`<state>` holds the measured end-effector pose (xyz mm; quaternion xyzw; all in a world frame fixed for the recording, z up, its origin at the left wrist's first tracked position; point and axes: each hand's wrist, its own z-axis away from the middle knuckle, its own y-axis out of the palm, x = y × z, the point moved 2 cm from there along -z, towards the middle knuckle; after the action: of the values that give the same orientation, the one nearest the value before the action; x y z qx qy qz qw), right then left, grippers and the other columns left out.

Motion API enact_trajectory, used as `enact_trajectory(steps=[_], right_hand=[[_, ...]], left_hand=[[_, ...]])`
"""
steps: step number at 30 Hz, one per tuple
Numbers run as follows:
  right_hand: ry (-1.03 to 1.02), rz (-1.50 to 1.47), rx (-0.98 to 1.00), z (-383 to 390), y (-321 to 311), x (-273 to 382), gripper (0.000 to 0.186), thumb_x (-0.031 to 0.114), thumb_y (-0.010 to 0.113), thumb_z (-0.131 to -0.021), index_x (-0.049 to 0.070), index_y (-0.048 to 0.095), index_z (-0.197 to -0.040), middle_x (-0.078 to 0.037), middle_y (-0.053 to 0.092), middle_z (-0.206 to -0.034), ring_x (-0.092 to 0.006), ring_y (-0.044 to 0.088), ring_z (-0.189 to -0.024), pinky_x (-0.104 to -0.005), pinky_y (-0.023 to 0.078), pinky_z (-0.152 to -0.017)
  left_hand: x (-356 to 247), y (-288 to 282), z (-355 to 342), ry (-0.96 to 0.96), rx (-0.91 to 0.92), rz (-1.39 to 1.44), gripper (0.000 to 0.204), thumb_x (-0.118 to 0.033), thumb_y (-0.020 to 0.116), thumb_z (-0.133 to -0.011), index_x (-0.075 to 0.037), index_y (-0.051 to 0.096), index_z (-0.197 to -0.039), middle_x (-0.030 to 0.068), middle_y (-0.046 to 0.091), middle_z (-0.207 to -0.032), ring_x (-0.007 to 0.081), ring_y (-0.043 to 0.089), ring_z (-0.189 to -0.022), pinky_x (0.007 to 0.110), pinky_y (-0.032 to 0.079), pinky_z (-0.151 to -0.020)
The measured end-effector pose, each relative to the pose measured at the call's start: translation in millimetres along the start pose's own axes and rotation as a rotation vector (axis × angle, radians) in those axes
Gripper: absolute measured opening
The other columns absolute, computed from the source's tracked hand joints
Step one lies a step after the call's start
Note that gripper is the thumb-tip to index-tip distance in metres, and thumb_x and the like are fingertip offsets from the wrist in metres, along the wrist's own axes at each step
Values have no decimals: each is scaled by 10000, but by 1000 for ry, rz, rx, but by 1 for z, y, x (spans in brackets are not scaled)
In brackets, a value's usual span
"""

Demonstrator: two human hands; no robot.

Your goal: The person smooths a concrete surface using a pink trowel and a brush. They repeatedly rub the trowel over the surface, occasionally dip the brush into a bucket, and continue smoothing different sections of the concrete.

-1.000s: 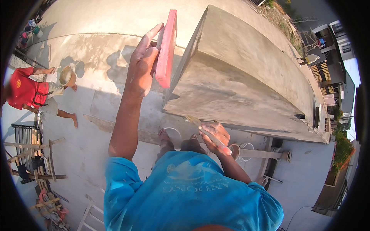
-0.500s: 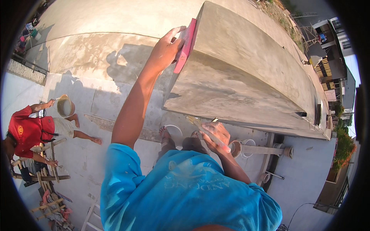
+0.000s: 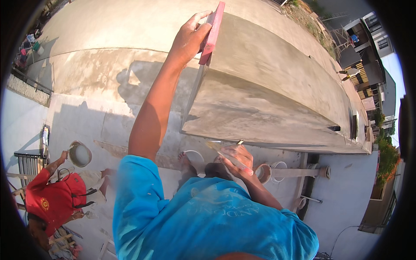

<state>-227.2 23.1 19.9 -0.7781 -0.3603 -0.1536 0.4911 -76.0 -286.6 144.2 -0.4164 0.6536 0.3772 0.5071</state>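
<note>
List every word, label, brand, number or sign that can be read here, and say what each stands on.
Blue shirt: pale, faded lettering, upside down in the view; wording not copied here.
Co-worker's red shirt: round yellow emblem, too small to read.
Pink block and brush: no lettering that can be made out.

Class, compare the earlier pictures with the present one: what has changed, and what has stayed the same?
The left hand carried the pink board right and up the picture, to the left edge of the concrete structure. The person in red, with the bucket, moved down the picture. Nothing was taken up or released; the right hand still holds the brush.
</note>
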Motion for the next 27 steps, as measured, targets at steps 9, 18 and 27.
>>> enact_trajectory(steps=[9,18,27], right_hand=[[12,-43,38,4,6,-6,271,41,782,-770,71,720,-1032,-103,734,-1043,-277,708,-915,-369,537,-782],[18,-37,36,19,3,-11,293,44,778,-754,66,728,-1042,-93,722,-1032,-261,669,-853,-369,491,-743],[76,-87,37,36,-5,-31,274,166,772,-700,30,686,-922,-85,661,-933,-282,626,-854,-386,471,-739]], left_hand=[[80,-32,23,-88,-131,105,524,-202,445,-989,-46,455,-1489,25,578,-898,101,537,-729,264,457,-673],[35,-2,0,5,-1,32,535,-130,453,-966,-50,450,-1495,35,586,-967,104,547,-841,256,469,-800],[114,-80,105,-57,-170,-66,681,-398,444,-972,-20,348,-1531,139,578,-1351,203,609,-1181,353,521,-965]])
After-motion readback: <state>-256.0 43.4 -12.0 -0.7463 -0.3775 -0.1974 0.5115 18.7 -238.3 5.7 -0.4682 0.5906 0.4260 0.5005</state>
